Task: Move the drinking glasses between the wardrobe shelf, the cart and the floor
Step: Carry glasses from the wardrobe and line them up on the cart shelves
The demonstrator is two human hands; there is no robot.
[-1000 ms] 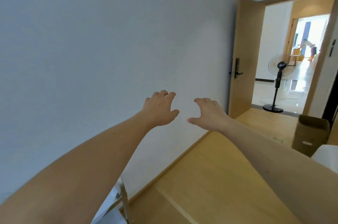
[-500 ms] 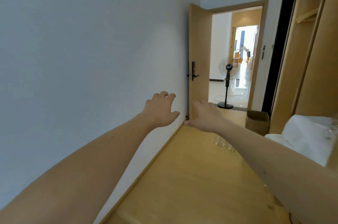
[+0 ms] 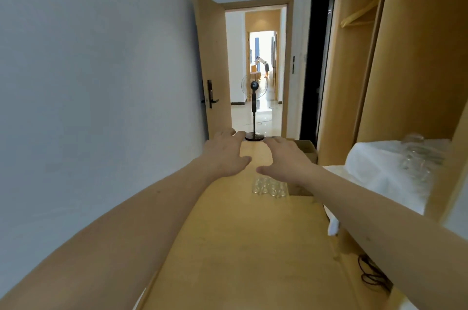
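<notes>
Several clear drinking glasses (image 3: pixel 269 187) stand in a cluster on the wooden floor (image 3: pixel 240 246), partly hidden under my right hand. More clear glasses (image 3: pixel 415 155) sit on the white cloth (image 3: pixel 374 173) that covers the wardrobe shelf at the right. My left hand (image 3: pixel 226 155) and my right hand (image 3: pixel 288 161) are stretched out in front of me, fingers relaxed and spread, holding nothing. Both hover in the air above the floor glasses, apart from them. The cart is out of view.
A white wall (image 3: pixel 101 81) runs along the left. The wooden wardrobe (image 3: pixel 405 56) fills the right side. An open door (image 3: pixel 210 69) leads to a hallway with a standing fan (image 3: pixel 254 109). A cardboard box (image 3: pixel 307 150) sits near the doorway; a black cable (image 3: pixel 372 274) lies at lower right.
The view has swung right from the wall toward the wardrobe. The floor glasses and shelf glasses have come into view. Both hands stay outstretched and empty.
</notes>
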